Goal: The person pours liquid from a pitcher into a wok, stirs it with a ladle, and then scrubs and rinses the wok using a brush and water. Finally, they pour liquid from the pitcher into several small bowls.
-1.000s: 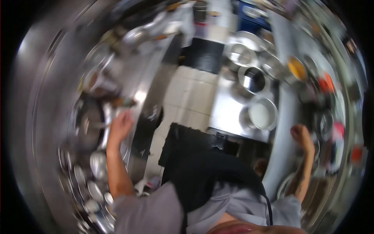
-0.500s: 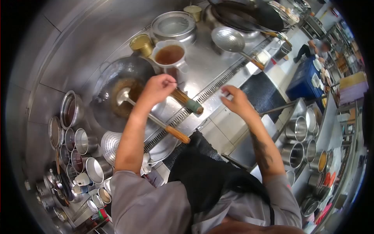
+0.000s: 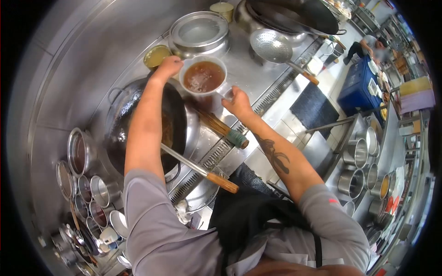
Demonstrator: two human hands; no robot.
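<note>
A clear plastic pitcher (image 3: 203,77) of reddish-brown liquid is between my two hands. My left hand (image 3: 170,67) is closed at its far-left rim, fingertips partly hidden. On the near-right side, my right hand (image 3: 237,100) is closed round the pitcher's handle. Below and left of the pitcher sits a dark wok (image 3: 120,108), partly covered by my left forearm, with brown liquid inside. A ladle with a wooden handle (image 3: 222,182) rests across the wok's near edge. Just below the pitcher lies a bamboo brush (image 3: 237,138) with green binding.
Behind the pitcher are a tin (image 3: 156,56) and a lidded metal pot (image 3: 199,34). A perforated strainer (image 3: 270,46) lies at the back, beside stacked woks (image 3: 294,16). Metal containers (image 3: 104,190) line the left. A person (image 3: 368,45) is by a blue bin (image 3: 355,89).
Both hands have moved to the pitcher and closed on it. The pitcher has shifted towards me, away from the tin. The ladle has turned slightly, and the whole view has shifted.
</note>
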